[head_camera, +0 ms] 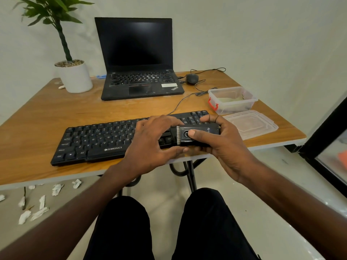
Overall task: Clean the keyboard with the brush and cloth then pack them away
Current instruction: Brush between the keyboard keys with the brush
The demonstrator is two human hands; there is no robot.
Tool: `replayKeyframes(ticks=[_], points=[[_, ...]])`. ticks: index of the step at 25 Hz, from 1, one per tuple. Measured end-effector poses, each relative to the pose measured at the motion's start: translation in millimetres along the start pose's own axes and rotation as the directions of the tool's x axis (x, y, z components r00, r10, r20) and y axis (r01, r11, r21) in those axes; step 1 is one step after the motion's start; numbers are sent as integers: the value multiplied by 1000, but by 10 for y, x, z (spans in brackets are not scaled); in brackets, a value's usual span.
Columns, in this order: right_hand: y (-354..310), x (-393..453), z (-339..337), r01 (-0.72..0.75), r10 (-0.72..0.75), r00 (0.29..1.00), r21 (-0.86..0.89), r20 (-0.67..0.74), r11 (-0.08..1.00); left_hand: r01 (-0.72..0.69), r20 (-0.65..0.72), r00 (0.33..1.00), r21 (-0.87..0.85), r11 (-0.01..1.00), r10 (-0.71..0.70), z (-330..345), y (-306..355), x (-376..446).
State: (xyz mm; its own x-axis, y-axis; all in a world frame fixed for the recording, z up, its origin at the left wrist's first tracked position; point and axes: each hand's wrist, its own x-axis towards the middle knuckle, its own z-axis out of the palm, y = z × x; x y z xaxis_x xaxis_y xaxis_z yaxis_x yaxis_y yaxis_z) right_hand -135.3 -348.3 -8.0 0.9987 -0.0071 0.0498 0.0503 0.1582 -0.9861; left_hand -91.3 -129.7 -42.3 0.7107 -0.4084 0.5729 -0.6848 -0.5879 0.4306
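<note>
I am gripping the black brush (pixel 197 135) in my right hand (pixel 225 145), thumb on top, above the keyboard's (pixel 93 141) right end, while my left hand's (pixel 150 145) loosely spread fingers are touching its bristles.

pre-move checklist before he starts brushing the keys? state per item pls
1. Brush in grip: ok, right hand holds the body, thumb on its button.
2. Bristles out: ok, a pale row shows at its left end.
3. Left hand clear of the bristles: not ok, fingers rest against them.
4. Keyboard flat on table: ok.
5. Container open for packing: ok, lid lies beside it.
6. Cloth location: cannot tell.
</note>
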Motion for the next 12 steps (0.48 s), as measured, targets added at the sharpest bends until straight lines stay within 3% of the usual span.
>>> replayKeyframes(ticks=[4, 8, 10, 12], points=[[-14, 17, -41, 8, -11, 993, 32, 115, 999, 3, -6, 1000, -14, 1000, -4, -15, -1, 2], [12, 42, -106, 24, -19, 995, -53, 95, 998, 11, 1, 1000, 10, 1000, -11, 12, -19, 2], [-9, 38, -142, 187, -150, 979, -296, 141, 937, 14, -17, 1000, 40, 999, -14, 34, -33, 5], [-31, 49, -181, 364, -258, 930, -573, 261, 734, 33, -28, 999, 61, 998, -31, 34, -51, 18]])
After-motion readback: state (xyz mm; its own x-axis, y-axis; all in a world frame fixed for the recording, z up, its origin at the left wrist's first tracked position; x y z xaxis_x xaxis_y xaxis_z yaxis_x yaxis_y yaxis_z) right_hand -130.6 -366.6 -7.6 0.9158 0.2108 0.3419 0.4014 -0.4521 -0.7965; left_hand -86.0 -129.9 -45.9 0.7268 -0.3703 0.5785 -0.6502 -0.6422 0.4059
